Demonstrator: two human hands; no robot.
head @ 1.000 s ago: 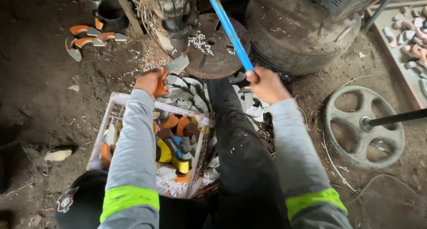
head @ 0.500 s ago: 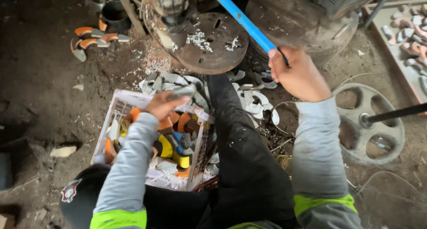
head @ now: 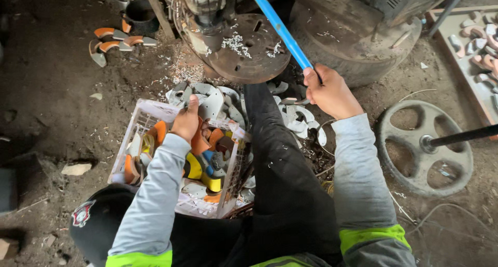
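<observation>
1. My left hand (head: pixel 185 121) is down in the white crate (head: pixel 139 123), knuckles up. Its fingertips are buried among the pieces, so I cannot tell whether they pinch one or just rest on the pile.
2. My right hand (head: pixel 332 93) is wrapped tight around the blue handle (head: pixel 280 28), at its lower end. The handle runs up and left and is cut off by the top edge.
3. The crate sits on the dirt floor (head: pixel 46 80) just left of my dark trouser leg (head: pixel 282 173). My left sleeve covers its middle, and a black cap (head: pixel 96 223) hides its near corner.
4. The pieces (head: pixel 205 160) inside are curved flat cut-outs, orange, yellow, blue and grey, lying jumbled on top of each other.
5. More grey cut-outs (head: pixel 212 98) lie heaped beyond the crate's far edge, partly under my leg.
6. Above them is a round rusty plate (head: pixel 249 54) with metal shavings on it; the machine over it is cut off.
7. A spoked wheel (head: pixel 423 148) lies on the floor to my right.
</observation>
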